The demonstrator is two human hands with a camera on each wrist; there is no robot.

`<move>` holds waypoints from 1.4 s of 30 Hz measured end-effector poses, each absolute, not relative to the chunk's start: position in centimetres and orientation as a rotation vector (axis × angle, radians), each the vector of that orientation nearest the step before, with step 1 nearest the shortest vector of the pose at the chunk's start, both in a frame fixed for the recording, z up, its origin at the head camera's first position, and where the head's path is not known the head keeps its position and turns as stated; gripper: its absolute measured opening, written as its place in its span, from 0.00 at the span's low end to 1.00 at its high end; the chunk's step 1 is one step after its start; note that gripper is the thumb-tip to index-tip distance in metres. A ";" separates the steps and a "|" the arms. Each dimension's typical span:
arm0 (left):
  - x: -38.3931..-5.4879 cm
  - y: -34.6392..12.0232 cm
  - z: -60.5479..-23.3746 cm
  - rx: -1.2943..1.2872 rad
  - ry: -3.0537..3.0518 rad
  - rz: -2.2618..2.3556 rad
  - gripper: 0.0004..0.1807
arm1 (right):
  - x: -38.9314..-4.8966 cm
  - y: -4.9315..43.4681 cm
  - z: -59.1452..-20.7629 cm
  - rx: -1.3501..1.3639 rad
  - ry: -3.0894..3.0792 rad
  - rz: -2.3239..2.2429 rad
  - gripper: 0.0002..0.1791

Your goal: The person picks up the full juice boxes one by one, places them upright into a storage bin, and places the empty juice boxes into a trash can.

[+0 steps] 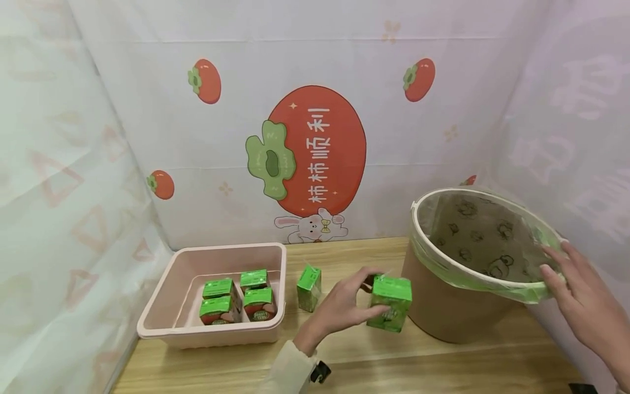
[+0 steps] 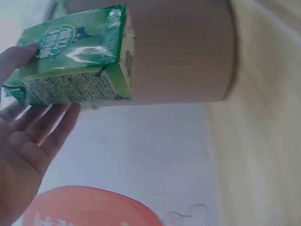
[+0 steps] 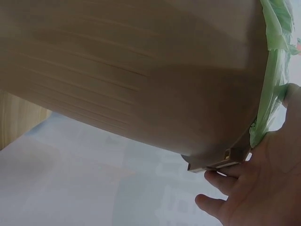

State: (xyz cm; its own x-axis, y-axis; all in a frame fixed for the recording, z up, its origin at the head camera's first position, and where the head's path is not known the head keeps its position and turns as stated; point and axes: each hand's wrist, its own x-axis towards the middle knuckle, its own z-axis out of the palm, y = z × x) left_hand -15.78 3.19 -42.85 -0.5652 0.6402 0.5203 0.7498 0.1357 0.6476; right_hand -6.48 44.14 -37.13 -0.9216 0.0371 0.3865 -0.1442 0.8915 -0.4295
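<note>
My left hand [image 1: 344, 306] grips a green drink carton [image 1: 390, 303] just left of the bin, thumb on one face and fingers on another. In the left wrist view the carton [image 2: 75, 56] shows a printed label and small text on its side. A pinkish-brown trash bin [image 1: 443, 312] stands at the right, lined with a green bag [image 1: 529, 294] folded over its rim. My right hand [image 1: 585, 301] rests at the right side of that rim, with extended fingers [image 3: 221, 181] touching near a small tab below the edge.
A pink plastic basin [image 1: 172, 295] at the left holds several green-topped cartons [image 1: 259, 303]. Another green carton [image 1: 308, 287] stands upright on the wooden table [image 1: 354, 355] just right of the basin. White printed cloth [image 1: 315, 60] hangs behind and at both sides.
</note>
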 end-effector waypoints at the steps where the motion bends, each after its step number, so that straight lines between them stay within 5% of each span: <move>1: -15.9 3.5 -42.2 -1.414 -2.252 -1.425 0.35 | -6.4 44.3 -37.2 0.076 -2.664 0.640 0.32; 27: -18.4 11.0 -29.9 -1.493 -1.977 -1.662 0.33 | -6.7 44.5 -37.4 0.106 -2.642 0.637 0.32; 42: -20.7 16.3 -28.9 -1.369 -2.150 -1.662 0.30 | -6.7 44.5 -37.6 0.141 -2.614 0.658 0.31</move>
State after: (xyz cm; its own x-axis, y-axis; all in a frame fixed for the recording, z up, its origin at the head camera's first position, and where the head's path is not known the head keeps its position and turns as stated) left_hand -20.71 16.26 -28.94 -0.5914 0.5802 0.5599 0.6881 0.0012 0.7256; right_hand -6.72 44.50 -37.63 -0.8984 0.0083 0.4391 -0.2007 0.8816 -0.4272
